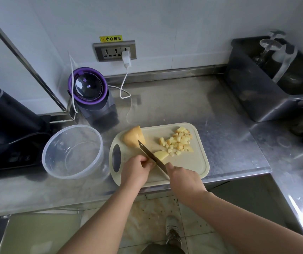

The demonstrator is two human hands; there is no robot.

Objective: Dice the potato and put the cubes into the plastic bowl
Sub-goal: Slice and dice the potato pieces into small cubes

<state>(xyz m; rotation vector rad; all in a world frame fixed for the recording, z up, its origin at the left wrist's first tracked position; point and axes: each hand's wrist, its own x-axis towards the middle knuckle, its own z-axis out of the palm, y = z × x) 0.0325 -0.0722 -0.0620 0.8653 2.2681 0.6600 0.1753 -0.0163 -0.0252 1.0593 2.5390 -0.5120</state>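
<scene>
Before us a purple-rimmed appliance (pixel 89 88) on steel counter (pixel 211 107), white charger (pixel 126 56) in wall socket (pixel 110 52), dark bin (pixel 253 92) holding upturned glasses (pixel 268 45)

Right grip (pixel 183 180) hides the knife's (pixel 150 155) handle

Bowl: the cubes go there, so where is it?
Head view: the bowl stands on the counter, just left of the board, near the purple appliance.

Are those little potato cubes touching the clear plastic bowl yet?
Apart. The head view shows the potato cubes heaped on the cutting board's right side, while the plastic bowl stands on the counter beyond the board's left edge.
</scene>
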